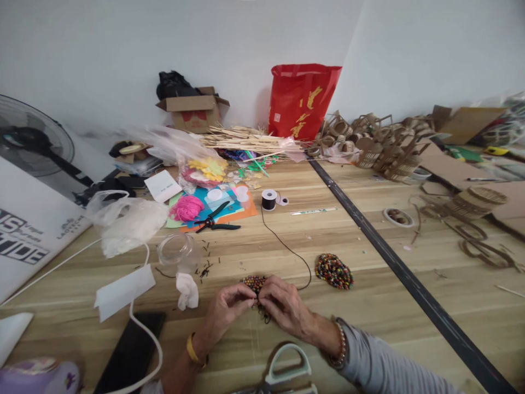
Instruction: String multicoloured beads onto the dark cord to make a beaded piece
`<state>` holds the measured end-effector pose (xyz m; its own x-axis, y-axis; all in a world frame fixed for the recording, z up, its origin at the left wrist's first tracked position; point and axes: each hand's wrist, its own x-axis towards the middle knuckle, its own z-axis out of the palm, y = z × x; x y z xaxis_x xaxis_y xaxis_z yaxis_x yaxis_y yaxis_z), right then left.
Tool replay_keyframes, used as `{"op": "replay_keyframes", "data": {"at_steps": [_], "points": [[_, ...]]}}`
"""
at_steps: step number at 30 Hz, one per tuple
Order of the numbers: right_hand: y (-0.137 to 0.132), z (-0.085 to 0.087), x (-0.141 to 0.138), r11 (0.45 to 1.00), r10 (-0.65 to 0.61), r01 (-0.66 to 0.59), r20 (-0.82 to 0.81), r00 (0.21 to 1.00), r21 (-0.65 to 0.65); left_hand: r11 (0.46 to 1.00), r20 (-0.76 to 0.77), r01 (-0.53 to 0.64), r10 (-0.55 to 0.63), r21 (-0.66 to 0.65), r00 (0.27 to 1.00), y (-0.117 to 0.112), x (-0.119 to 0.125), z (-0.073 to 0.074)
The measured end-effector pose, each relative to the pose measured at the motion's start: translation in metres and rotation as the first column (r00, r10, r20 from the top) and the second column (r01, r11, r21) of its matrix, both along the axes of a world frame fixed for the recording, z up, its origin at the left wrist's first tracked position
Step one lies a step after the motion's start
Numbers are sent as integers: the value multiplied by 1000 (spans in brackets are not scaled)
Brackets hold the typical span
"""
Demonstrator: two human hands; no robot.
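My left hand [230,307] and my right hand [287,307] meet over the wooden table, thumb and forefinger of each pinched together. Between the fingertips they grip the black cord, mostly covered by the fingers. A cluster of multicoloured beads [252,281] lies just behind the fingertips, partly hidden by them. Dark cord loops [266,317] hang below the pinch. From the spool of black cord [268,200], a strand [287,247] curves across the table to my right hand. A coil of beads [334,271] rests to the right, apart from both hands.
Scissors [289,365] lie close in front of me. Pliers [217,220], pink yarn [186,208], a clear jar [177,250] and crumpled tissue [187,291] are leftward. A black strip [381,246] crosses the table. Small woven baskets [389,148] stand at the right back, near a red bag [301,101].
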<state>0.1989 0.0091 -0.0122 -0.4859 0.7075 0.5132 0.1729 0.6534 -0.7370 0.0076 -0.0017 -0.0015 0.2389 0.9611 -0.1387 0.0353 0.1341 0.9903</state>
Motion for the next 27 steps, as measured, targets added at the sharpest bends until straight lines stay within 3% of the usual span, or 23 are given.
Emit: {"op": "replay_keyframes", "data": {"at_steps": [27], "points": [[1, -4, -1, 999, -27, 27, -9, 1000, 36, 995, -24, -79, 78, -62, 997, 1, 0, 4]]}}
